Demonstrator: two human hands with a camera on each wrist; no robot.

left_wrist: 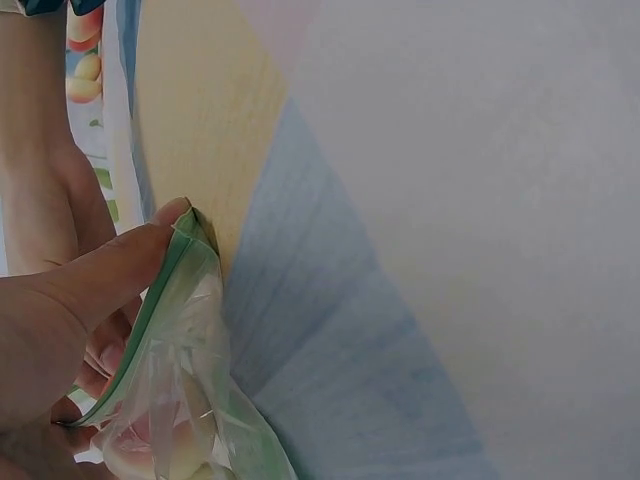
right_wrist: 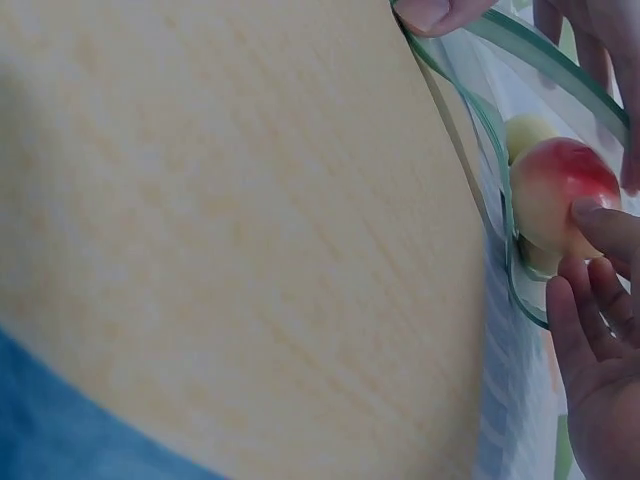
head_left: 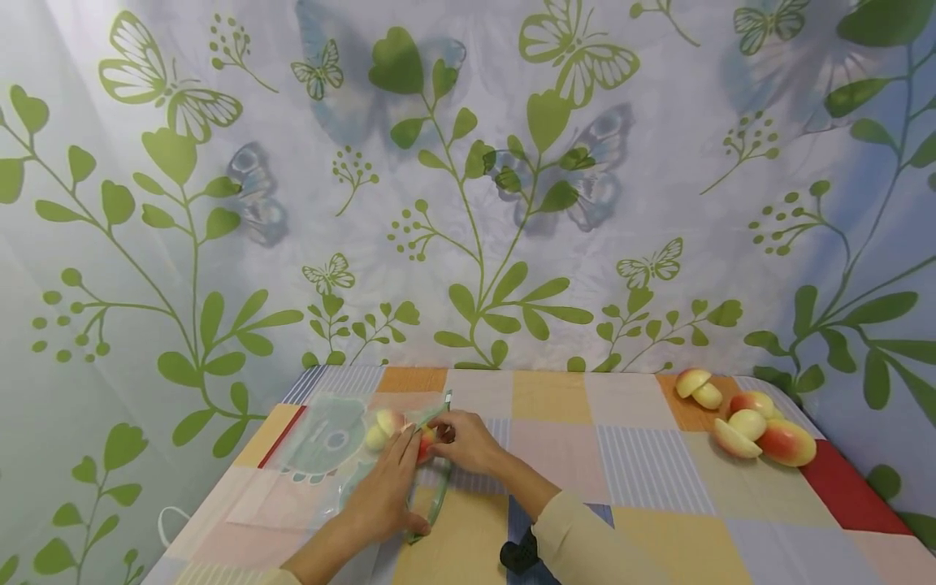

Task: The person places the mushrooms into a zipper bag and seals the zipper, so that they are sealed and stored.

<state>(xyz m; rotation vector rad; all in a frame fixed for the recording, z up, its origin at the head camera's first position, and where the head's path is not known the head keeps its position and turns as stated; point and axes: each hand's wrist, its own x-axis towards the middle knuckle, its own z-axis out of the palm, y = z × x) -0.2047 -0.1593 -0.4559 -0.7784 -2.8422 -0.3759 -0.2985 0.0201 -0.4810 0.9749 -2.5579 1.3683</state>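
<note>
A clear zip bag (head_left: 292,496) with a green rim and a cartoon print lies on the patchwork cloth. My left hand (head_left: 387,491) holds its mouth apart, the thumb hooked at the near end of the rim. At the mouth, my right hand (head_left: 471,443) pinches a red-and-yellow toy mushroom (right_wrist: 562,190) between thumb and fingers. In the right wrist view the green rim (right_wrist: 505,200) runs beside that mushroom. Through the plastic, another pale yellow and pink piece (head_left: 382,431) shows inside the bag, partly hidden by the left hand.
More red-and-yellow toy mushrooms (head_left: 786,443) lie in a cluster at the right, with one mushroom (head_left: 693,383) a little behind them. A black object (head_left: 519,555) is by the right sleeve. A butterfly-print curtain (head_left: 468,244) hangs behind the table. A white cord (head_left: 162,524) loops at the left edge.
</note>
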